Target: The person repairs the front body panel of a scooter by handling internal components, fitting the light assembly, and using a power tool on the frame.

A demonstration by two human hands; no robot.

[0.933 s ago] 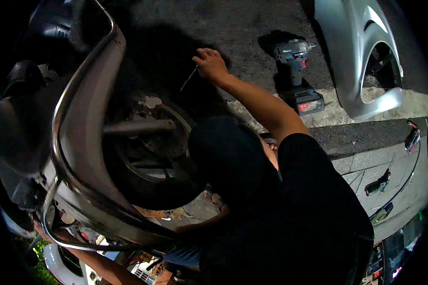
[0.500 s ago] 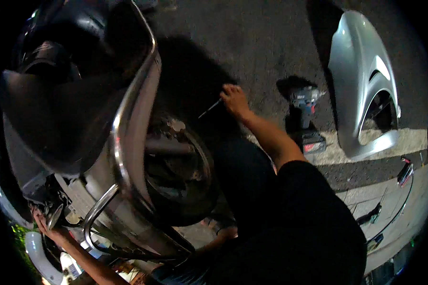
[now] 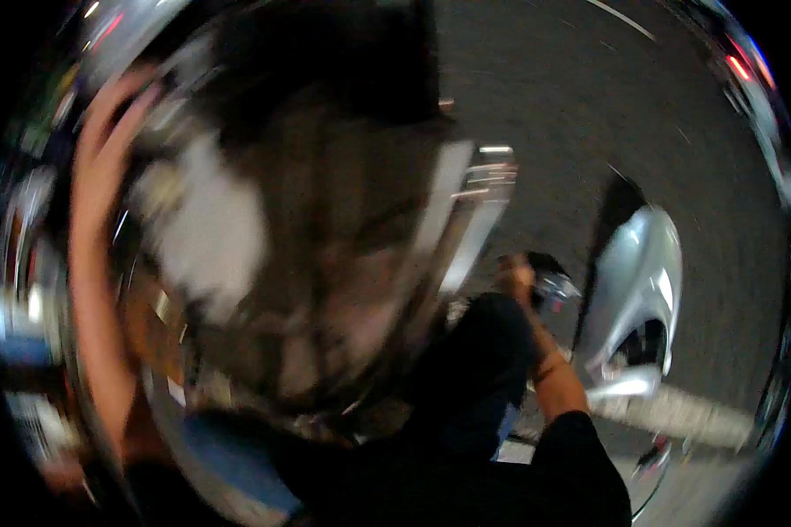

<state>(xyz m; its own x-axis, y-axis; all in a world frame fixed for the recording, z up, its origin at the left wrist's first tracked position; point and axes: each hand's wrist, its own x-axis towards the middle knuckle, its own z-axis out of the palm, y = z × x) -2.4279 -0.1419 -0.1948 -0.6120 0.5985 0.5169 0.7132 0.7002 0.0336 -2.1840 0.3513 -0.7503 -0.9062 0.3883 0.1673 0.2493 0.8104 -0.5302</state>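
Observation:
The scooter's body (image 3: 343, 255) fills the middle, badly blurred, with a pale panel (image 3: 215, 237) on its left. At the upper left, my left hand (image 3: 114, 123) reaches up against the scooter's far left part. Motion smears its fingertips, so its grip does not show. My right hand (image 3: 518, 277) is low beside the scooter's right side, fingers curled in. Whatever it holds is lost in blur. Just to its right is a cordless impact driver (image 3: 555, 292) on the ground, partly overlapped by my hand.
A silver, curved body panel (image 3: 637, 290) with an oval opening lies on the asphalt to the right. Below it run a pale kerb strip (image 3: 677, 413) and a red-handled tool (image 3: 652, 457) with a cable. Blurred vehicles and lights line the far edges.
My view has swung and shifted. My left hand has moved from low left to the upper left. The thin rod seen in my right hand no longer shows; that hand now appears beside the impact driver.

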